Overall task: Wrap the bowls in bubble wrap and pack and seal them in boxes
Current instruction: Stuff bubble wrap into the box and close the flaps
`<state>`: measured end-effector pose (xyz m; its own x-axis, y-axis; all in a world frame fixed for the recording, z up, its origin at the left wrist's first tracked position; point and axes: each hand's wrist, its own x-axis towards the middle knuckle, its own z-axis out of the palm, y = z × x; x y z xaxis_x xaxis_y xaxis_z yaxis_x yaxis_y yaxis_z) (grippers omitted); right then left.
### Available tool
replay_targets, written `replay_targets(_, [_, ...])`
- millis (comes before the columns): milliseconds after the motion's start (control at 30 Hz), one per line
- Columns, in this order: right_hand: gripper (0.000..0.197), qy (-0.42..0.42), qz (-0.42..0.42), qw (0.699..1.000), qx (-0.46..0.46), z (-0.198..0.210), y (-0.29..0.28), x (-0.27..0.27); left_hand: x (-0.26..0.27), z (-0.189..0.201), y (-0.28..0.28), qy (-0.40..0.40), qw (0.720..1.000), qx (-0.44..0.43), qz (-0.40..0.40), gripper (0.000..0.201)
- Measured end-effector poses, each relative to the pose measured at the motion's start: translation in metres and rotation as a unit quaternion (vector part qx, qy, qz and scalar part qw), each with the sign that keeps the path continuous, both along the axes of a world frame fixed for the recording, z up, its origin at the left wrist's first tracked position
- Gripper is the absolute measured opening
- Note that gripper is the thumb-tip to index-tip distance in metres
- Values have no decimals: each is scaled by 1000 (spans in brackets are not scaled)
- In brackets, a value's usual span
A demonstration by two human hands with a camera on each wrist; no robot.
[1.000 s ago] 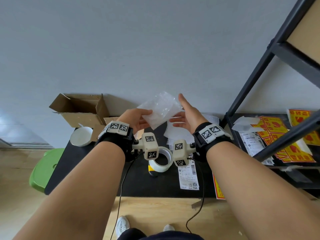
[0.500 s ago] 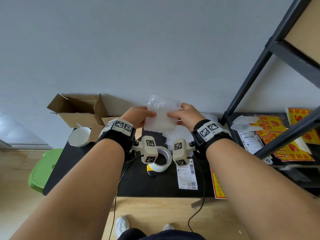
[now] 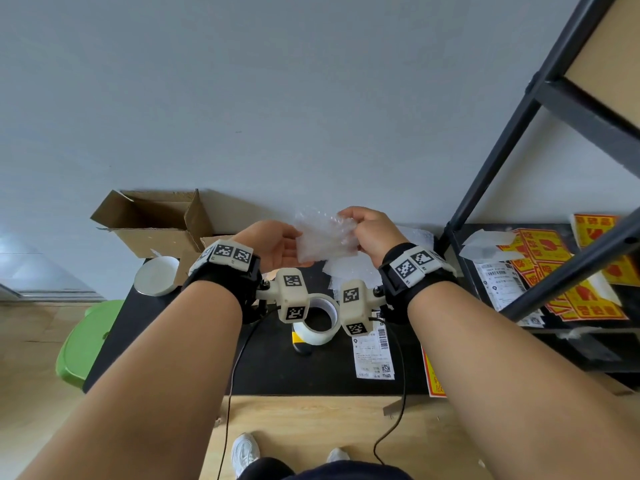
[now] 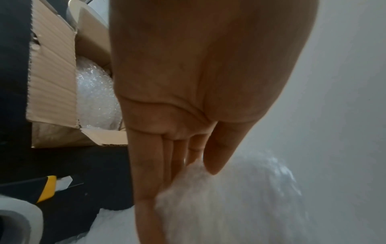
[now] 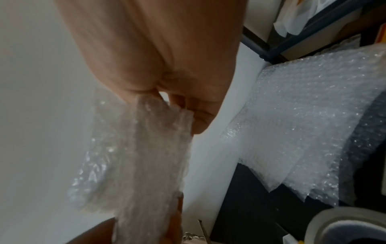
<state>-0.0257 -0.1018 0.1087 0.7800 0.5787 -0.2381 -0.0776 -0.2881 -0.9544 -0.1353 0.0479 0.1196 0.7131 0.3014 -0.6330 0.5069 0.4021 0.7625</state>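
A folded sheet of bubble wrap hangs in the air near the wall, above the black table. My left hand pinches its lower left side between thumb and straight fingers. My right hand pinches its top right edge. A white bowl sits on the table's left end. Behind it stands an open cardboard box with a bubble-wrapped bundle inside.
A stack of bubble wrap sheets lies under my hands. A tape roll, a yellow utility knife and a shipping label lie nearer me. A black shelf with red-yellow stickers stands right. A green stool is left.
My right hand went from open beside the sheet to gripping it, then rose to its top edge. The sheet is folded smaller between both hands.
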Motion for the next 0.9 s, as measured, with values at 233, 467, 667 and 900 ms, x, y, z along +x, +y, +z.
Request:
replay_targets(233, [56,-116,50,992,-32,1,9,-9,-6,1,16,12,997,-64,-37,59])
replay_targets(467, [48,-116,86,989,-22,6,26,-26,-23,-6,31,7,1000,0,1,26])
replay_targets(667, [29,-57,59,996,-46,3,61,-31,-32,-9,56,26,964,250,-88,27])
replay_targets(900, [45,-100,195,962,-160,2,99,-65,-62,-7,97,1,950,296,-95,26])
